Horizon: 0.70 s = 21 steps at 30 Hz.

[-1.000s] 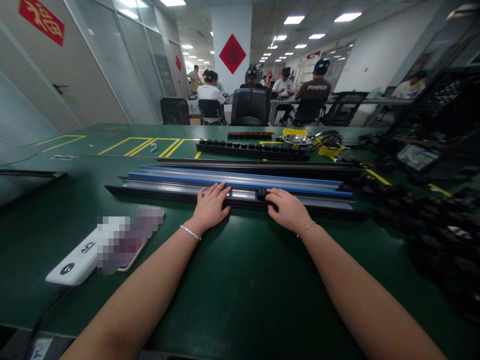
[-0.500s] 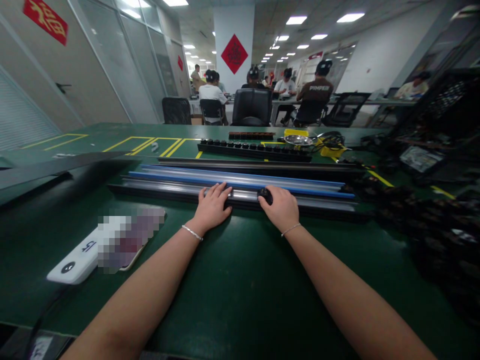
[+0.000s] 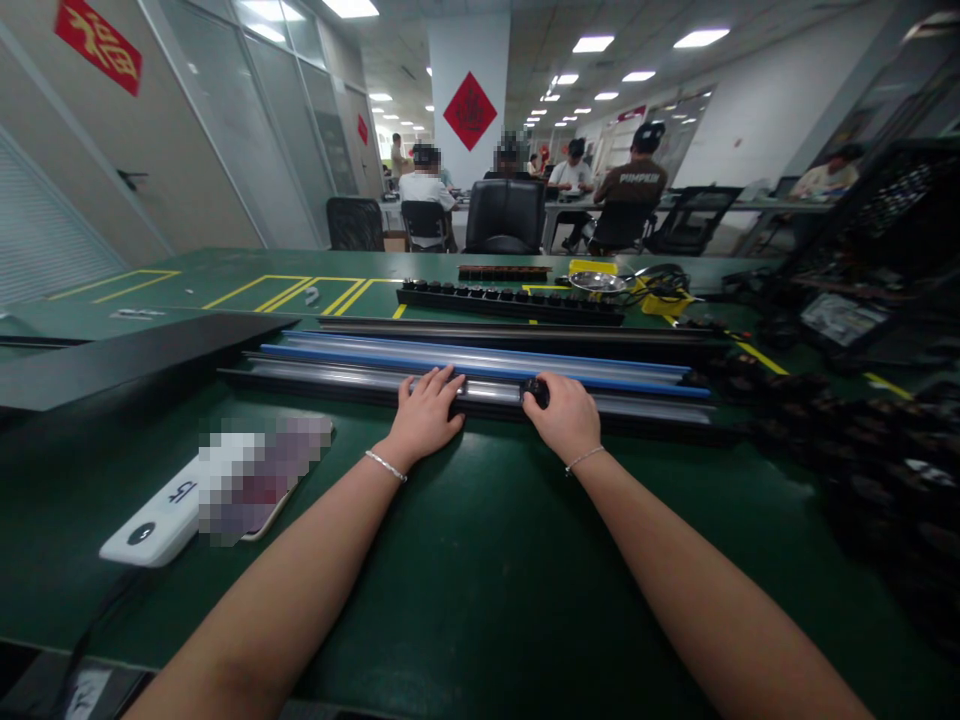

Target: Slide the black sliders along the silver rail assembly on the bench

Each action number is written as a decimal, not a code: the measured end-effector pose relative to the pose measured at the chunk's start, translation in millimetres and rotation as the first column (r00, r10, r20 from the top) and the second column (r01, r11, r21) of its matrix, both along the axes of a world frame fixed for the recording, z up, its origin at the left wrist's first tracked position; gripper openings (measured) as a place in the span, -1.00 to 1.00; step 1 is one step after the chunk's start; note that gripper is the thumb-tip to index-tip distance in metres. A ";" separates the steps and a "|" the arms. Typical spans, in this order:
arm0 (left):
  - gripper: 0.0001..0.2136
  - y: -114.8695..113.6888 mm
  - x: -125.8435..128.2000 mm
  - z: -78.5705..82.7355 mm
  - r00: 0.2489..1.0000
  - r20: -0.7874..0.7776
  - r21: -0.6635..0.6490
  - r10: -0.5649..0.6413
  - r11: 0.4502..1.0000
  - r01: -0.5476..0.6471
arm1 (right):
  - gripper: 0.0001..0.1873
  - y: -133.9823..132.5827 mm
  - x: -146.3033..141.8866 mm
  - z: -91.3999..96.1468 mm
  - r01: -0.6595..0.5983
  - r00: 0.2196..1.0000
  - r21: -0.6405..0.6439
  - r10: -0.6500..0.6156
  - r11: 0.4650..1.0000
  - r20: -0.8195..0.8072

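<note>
A long black rail [image 3: 337, 377] with a shiny silvery channel lies crosswise on the green table. My left hand [image 3: 425, 415] rests on it, fingers spread over the channel and the near edge. To the right, my right hand [image 3: 568, 412] pinches a small black part [image 3: 533, 391] between thumb and fingers, at the top of the same rail. The hand covers much of this part, so its exact kind cannot be made out. Just behind lies a similar rail with blue edges [image 3: 480, 358], and beyond that another dark rail [image 3: 450, 327].
A white power bank [image 3: 154, 520] and a phone [image 3: 274, 515] lie left of my forearm. A dark flat sheet [image 3: 150, 355] juts in from the left. Black parts [image 3: 885, 490] are heaped at right. Further back are a strip of black pieces [image 3: 510, 300] and a metal dish [image 3: 596, 282].
My right hand has slid slightly to the right along the rail with the small black part. The left hand stays put. The dark sheet at left has shifted lower and nearer.
</note>
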<state>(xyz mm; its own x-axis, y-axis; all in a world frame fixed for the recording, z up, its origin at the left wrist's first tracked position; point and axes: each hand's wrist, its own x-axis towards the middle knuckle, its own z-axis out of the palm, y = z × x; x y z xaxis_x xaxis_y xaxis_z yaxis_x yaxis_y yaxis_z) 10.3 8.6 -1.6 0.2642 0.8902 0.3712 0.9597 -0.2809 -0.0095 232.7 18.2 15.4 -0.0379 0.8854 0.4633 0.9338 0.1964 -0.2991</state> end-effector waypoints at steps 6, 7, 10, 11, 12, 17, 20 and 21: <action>-0.46 0.4 -0.1 -0.2 1.000 0.004 0.003 -0.006 1.000 0.006 | -0.72 -0.2 1.7 1.0 0.014 1.000 -0.014 -0.014 1.000 -0.001; -0.46 0.2 -0.2 -0.1 1.000 0.005 0.004 -0.008 1.000 0.007 | -0.71 -0.2 2.2 1.1 0.016 1.000 -0.020 -0.016 1.000 -0.001; -0.46 -0.3 -0.4 0.6 1.000 0.007 0.004 -0.011 1.000 0.011 | -0.69 -0.3 3.9 1.6 0.019 1.000 -0.023 -0.019 1.000 0.007; -0.46 -0.5 -0.4 0.9 1.000 0.007 0.002 -0.013 1.000 0.013 | -0.69 -0.3 4.3 1.7 0.020 1.000 -0.021 -0.020 1.000 0.012; -0.46 -0.7 -0.3 1.2 1.000 0.007 -0.001 -0.014 1.000 0.014 | -0.69 -0.4 4.6 1.9 0.021 1.000 -0.019 -0.021 1.000 0.016; -0.45 -0.7 -0.2 1.6 1.000 0.009 -0.004 -0.011 1.000 0.011 | -0.70 -0.8 4.4 2.3 0.030 0.999 -0.004 -0.030 1.000 0.036; -0.45 -0.4 -0.2 0.8 1.000 0.009 0.001 -0.012 1.000 0.012 | -0.70 -1.1 3.7 1.4 0.036 0.999 0.006 -0.037 0.999 0.039; -0.46 -0.4 -0.2 0.6 1.000 0.009 0.002 -0.012 1.000 0.012 | -0.70 -1.1 3.7 0.8 0.036 0.999 0.009 -0.036 0.999 0.036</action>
<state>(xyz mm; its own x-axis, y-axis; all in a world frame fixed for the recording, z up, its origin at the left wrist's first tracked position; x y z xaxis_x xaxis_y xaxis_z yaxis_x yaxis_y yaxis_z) 10.2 8.2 -0.9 0.2715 0.8862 0.3753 0.9563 -0.2923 -0.0015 236.4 17.0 16.3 -0.0229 0.8824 0.4700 0.9503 0.1652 -0.2638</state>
